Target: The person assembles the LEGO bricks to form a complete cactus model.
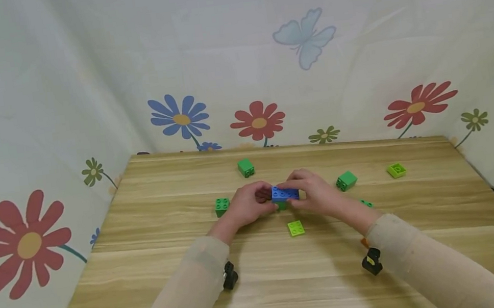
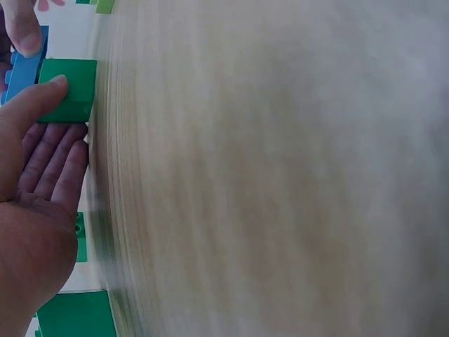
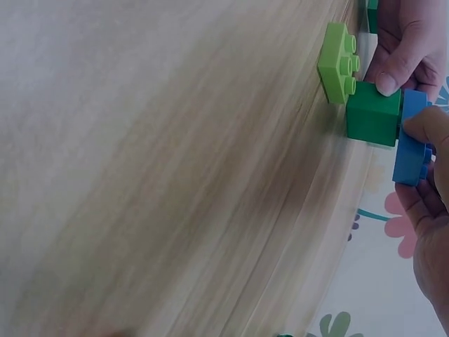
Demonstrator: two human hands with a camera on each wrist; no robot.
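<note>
At the far left a large red flower (image 1: 29,245) is printed on the white cloth that hangs around the wooden counter (image 1: 152,289); further in, the studded green brick (image 1: 222,206) stands with its four studs up, just beside my left hand (image 1: 249,204). That hand pinches the held green brick (image 1: 281,205), thumb laid against one face and the fingers behind it. Beyond it, near the counter's back edge, the far green brick (image 1: 246,167) lies on its side, studs turned towards me. The blue brick (image 1: 286,193) sits studs up over the held green brick, between my two hands, its longer body jutting out past the green one on the right; a thin seam shows between them, and I cannot tell whether they are pressed fully together. Nearer me, the flat lime brick (image 1: 296,228) rests with its studs up. My right hand (image 1: 309,192) pinches the blue brick between thumb and fingers. Past it the tipped green brick (image 1: 346,181) lies on its side, while a small orange piece (image 1: 365,242) and another green piece (image 1: 366,203) are partly hidden by my right arm; furthest right, the upturned lime brick (image 1: 396,170) shows its hollow underside, a round tube inside it
</note>
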